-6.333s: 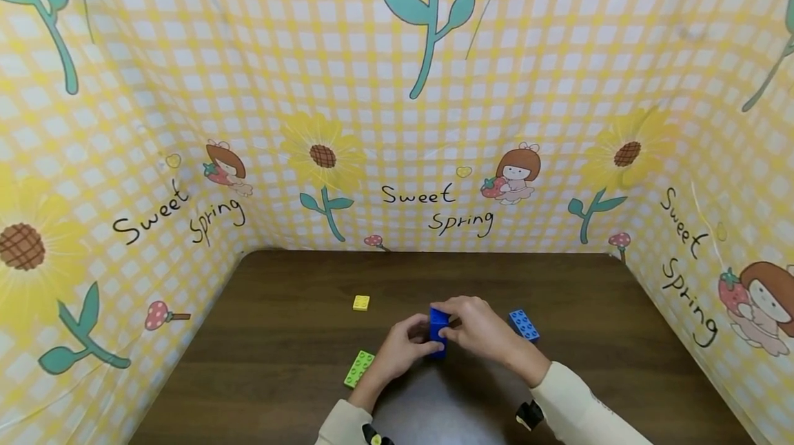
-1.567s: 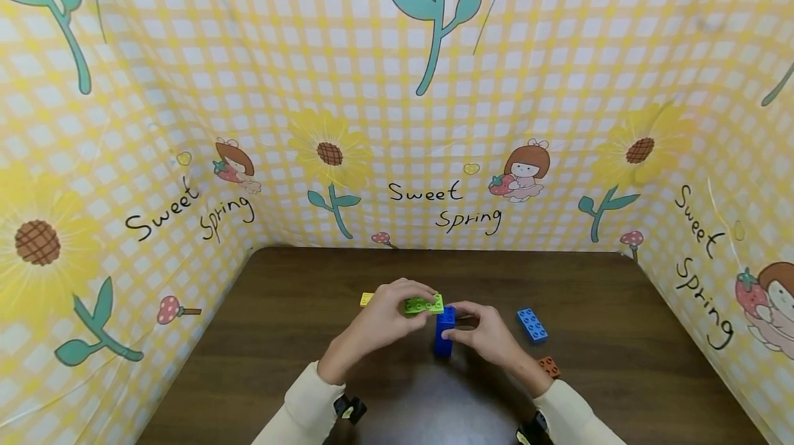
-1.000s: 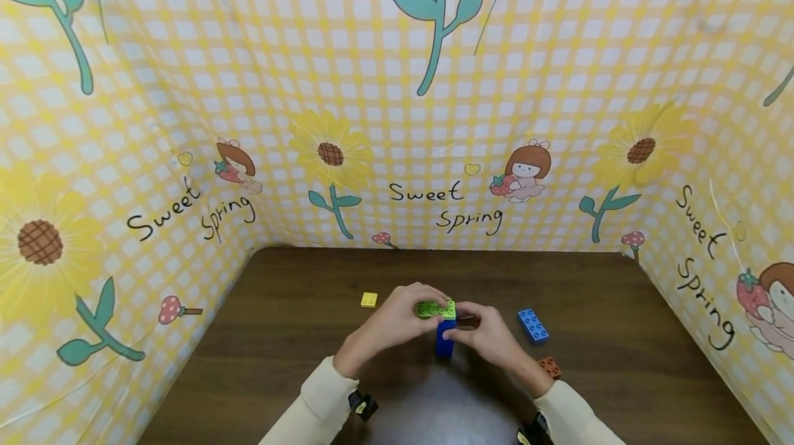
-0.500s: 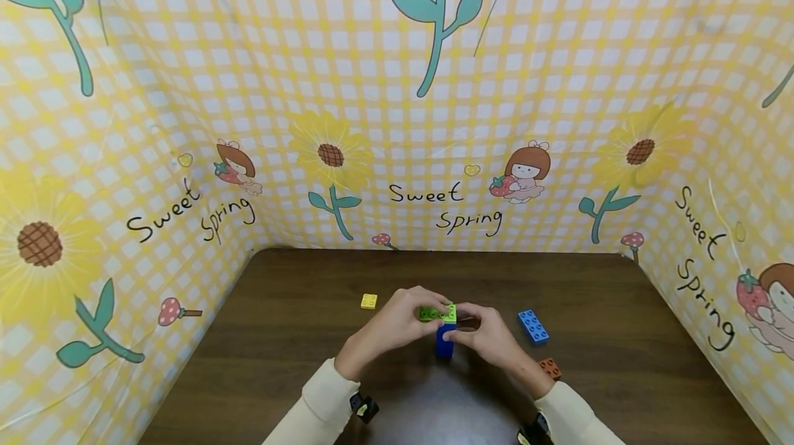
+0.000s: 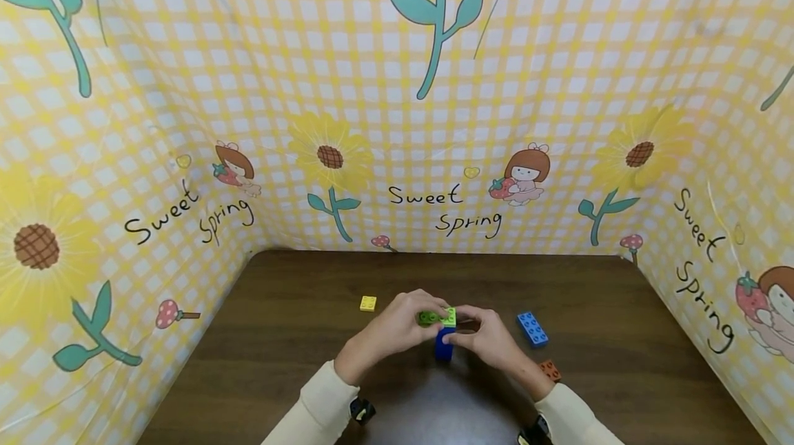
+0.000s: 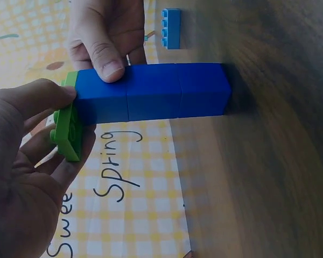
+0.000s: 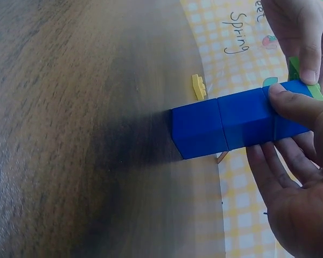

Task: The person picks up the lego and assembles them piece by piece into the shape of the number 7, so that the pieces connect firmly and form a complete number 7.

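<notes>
A tower of three dark blue building blocks (image 5: 443, 350) stands upright on the table, its joints plain in the left wrist view. On its top lies a flat lime-green building brick (image 5: 451, 317), its other end jutting out past the tower's left side. My left hand (image 5: 397, 324) pinches this green brick between thumb and fingers. With thumb on one face and fingers on the opposite one, my right hand (image 5: 492, 339) grips the upper part of the tower. In the right wrist view, the fingers partly cover the top blue block (image 7: 293, 126).
A small yellow brick (image 5: 368, 303) lies behind the left hand. To the right are a light blue brick (image 5: 533, 329) and an orange-brown brick (image 5: 549, 370), the latter beside the right forearm. Checked cloth (image 5: 428, 156) walls the dark wooden table (image 5: 279, 348) at back and sides.
Some seconds ago the green brick lay at the table's left; my left hand has brought it over onto the tower. An orange-brown brick now shows by the right forearm.
</notes>
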Tool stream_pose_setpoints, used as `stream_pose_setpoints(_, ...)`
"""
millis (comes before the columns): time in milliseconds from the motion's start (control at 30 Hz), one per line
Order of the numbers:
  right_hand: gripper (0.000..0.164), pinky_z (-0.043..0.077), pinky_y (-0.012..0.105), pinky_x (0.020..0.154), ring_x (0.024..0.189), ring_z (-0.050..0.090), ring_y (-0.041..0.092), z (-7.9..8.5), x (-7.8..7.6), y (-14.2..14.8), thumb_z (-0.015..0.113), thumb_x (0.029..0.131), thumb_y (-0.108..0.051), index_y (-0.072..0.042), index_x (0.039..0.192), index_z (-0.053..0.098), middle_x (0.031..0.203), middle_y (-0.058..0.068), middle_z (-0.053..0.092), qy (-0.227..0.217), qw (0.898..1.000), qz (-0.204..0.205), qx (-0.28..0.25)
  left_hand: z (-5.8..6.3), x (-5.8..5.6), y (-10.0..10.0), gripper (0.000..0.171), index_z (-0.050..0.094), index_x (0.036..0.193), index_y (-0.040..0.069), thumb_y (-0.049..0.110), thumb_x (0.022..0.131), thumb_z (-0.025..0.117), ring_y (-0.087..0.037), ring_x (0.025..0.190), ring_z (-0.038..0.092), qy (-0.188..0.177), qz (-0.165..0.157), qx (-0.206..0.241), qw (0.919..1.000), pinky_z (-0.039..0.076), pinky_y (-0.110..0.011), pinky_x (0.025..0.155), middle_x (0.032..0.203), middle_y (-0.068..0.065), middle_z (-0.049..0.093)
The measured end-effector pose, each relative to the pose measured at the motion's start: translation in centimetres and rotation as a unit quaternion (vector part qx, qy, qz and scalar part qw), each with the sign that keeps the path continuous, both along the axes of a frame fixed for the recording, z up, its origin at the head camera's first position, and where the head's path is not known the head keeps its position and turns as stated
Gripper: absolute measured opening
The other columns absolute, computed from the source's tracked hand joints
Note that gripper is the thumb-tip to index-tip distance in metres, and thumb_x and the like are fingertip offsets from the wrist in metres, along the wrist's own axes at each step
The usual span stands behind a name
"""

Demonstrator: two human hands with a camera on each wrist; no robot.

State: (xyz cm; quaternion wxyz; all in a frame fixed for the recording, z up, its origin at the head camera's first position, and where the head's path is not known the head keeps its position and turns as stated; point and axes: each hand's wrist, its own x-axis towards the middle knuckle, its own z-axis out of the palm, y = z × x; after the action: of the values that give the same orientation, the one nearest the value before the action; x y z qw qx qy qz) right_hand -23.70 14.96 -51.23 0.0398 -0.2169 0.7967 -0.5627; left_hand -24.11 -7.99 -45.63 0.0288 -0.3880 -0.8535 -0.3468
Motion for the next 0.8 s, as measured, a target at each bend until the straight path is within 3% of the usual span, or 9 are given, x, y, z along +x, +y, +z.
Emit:
stream_pose_setpoints(400, 0.039, 0.062, 0.027, 0.092, 0.111, 0.075, 0.028, -0.13, 0.09, 0.03, 0.086, 0.091, -0.018, -0.006, 0.126, 0.074, 0.122, 0.014, 0.077, 0.002, 1.0, -0.001, 0.002, -0.15, 0.0, -0.18, 0.021, 0.081, 0.12, 0.01, 0.01, 0.099, 0.077, -0.021, 0.118, 0.069, 0.003, -0.006, -0.014, 0.9999, 0.06, -0.025, 0.093, 0.133, -0.008, 0.075)
stream_pose_setpoints(800, 0.038, 0.06, 0.024, 0.093, 0.11, 0.075, 0.025, -0.01, 0.26, -0.12, 0.086, 0.092, -0.016, -0.006, 0.126, 0.073, 0.121, 0.013, 0.077, 0.008, 1.0, 0.002, 0.009, -0.45, 0.61, 0.25, 0.021, 0.073, 0.12, 0.012, 0.009, 0.099, 0.075, -0.021, 0.118, 0.067, -0.014, 0.02, 0.005, 0.9997, 0.06, -0.034, 0.098, 0.126, -0.004, 0.074)
